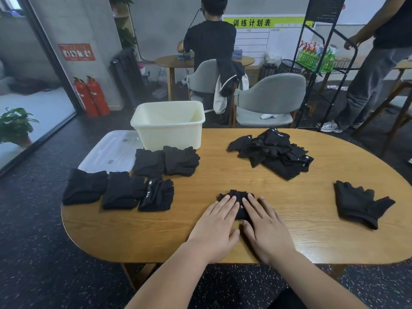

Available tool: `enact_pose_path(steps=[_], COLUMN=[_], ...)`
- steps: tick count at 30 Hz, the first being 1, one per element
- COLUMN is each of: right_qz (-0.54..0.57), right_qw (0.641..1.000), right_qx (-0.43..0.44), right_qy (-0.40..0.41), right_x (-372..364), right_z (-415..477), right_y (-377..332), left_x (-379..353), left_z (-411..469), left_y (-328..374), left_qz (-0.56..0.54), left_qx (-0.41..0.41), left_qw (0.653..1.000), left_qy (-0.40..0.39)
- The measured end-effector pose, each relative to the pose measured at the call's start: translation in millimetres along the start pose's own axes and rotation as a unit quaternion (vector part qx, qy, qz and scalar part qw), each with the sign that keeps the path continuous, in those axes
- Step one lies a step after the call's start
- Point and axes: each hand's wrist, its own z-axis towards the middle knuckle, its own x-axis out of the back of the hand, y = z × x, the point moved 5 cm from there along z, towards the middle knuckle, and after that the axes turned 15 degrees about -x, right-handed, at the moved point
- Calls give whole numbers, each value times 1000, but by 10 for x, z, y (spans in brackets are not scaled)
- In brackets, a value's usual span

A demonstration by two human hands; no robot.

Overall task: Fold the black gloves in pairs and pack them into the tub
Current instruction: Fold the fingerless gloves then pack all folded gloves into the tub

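Observation:
A folded black glove pair [236, 195] lies near the table's front edge, and both hands press flat on it: my left hand [217, 224] on its left half, my right hand [265, 224] on its right half, fingers straight. Several folded pairs [124, 190] sit in rows at the left. A loose heap of black gloves [274, 150] lies at the back right. One unfolded glove [359, 201] lies flat at the far right. The cream tub [169, 126] stands at the back left edge, nothing visible inside.
The tub's clear lid [107, 152] lies beside the tub at the table's [223, 175] left end. Two grey chairs [269, 97] stand behind the table. One person works at a far table, another stands at the right by a black rack [316, 63].

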Motion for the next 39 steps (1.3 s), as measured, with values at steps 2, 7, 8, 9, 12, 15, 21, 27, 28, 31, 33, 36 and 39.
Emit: enact_pose_path(steps=[2, 7, 8, 9, 12, 15, 21, 27, 28, 31, 33, 36, 39], right_qz=[4, 71, 84, 94, 136, 211, 153, 72, 82, 127, 147, 151, 135], right_qw=[1000, 995, 992, 989, 979, 970, 986, 995, 994, 990, 988, 987, 990], right_qx=[0, 21, 34, 55, 108, 56, 20, 35, 40, 42, 32, 23, 19], right_qy=[4, 70, 84, 97, 109, 101, 59, 57, 52, 37, 34, 39, 35], right_x=[-8, 89, 114, 131, 159, 171, 109, 35, 34, 50, 60, 66, 71], right_z=[15, -49, -89, -135, -227, -183, -78, -38, -40, -37, -28, -12, -8], right_y=[12, 40, 39, 32, 27, 103, 110, 80, 91, 121, 135, 143, 136], left_x=[23, 131, 146, 155, 159, 137, 27, 182, 230, 325, 294, 257, 288], left_z=[-6, -107, -132, -155, -180, -181, -53, 36, 71, 165, 160, 71, -82], left_y=[16, 20, 5, -18, -69, -88, -87, -115, -98, 27, 110, 94, -63], left_qz=[20, 52, 54, 51, 23, 2, -6, 1, 1, 24, 49, 96, 119], left_qx=[1, 59, 77, 96, 118, 112, 83, 66, 74, 94, 94, 97, 122], left_qw=[1000, 993, 990, 987, 981, 983, 995, 998, 997, 995, 994, 991, 985], left_qy=[13, 84, 102, 121, 153, 148, 53, 13, 12, 23, 14, 0, 2])
